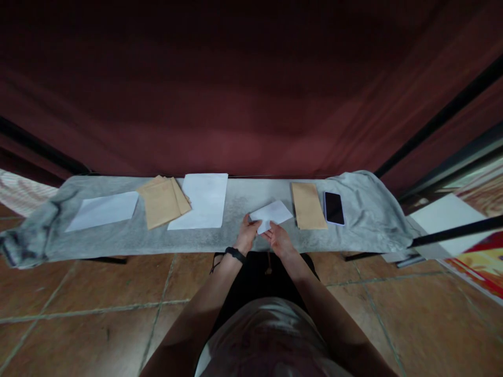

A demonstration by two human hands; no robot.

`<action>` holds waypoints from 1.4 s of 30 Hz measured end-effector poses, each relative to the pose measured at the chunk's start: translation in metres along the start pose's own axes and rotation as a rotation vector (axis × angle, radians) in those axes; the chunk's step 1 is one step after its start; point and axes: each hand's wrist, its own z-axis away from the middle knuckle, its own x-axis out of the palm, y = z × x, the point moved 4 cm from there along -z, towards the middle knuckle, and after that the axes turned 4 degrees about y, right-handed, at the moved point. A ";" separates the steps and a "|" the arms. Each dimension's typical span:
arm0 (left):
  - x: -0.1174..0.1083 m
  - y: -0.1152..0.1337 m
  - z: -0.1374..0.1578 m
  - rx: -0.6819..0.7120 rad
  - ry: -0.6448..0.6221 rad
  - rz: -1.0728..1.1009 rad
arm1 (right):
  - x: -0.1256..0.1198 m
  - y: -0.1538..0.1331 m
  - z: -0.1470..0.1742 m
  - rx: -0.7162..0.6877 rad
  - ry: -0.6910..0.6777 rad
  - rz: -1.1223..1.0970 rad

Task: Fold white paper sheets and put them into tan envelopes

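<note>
Both hands hold a small white piece of paper [273, 211], apparently folded, over the front half of the cloth-covered table. My left hand [247, 233] grips its left corner with thumb and fingers, and a dark band circles that wrist. At the paper's near edge, my right hand [280, 239] has the thumb on top and the fingers partly beneath. Just right of the paper lies a brown envelope [309, 206]. Left of my hands is a stack of white sheets [204, 199], its left side partly covered by several brown envelopes [163, 204].
A phone [334, 208] lies right of the single envelope. More white paper [104, 210] rests at the left on the grey cloth [118, 243]. A dark red curtain [251, 115] hangs behind the table. Dark metal bars [444, 115] slant at the sides; boards [448, 217] lean at right.
</note>
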 end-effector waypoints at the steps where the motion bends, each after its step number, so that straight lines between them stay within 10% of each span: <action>1: 0.000 -0.003 -0.003 0.016 0.000 -0.011 | -0.003 0.003 0.003 0.022 0.009 -0.003; 7: -0.009 0.007 -0.023 0.310 -0.047 -0.426 | -0.032 0.004 0.019 0.080 -0.158 0.361; 18: -0.005 0.008 -0.026 0.563 0.003 -0.992 | -0.021 -0.014 0.007 -1.052 -0.037 1.750; 22: 0.006 0.001 -0.012 0.702 0.078 -1.166 | -0.026 -0.005 0.004 -1.093 0.019 1.863; 27: 0.027 -0.026 0.003 0.820 -0.123 -1.258 | -0.030 -0.006 0.002 -1.065 -0.024 1.894; 42: 0.013 -0.025 -0.016 0.864 -0.142 -1.280 | -0.010 -0.006 -0.029 -1.048 -0.081 1.865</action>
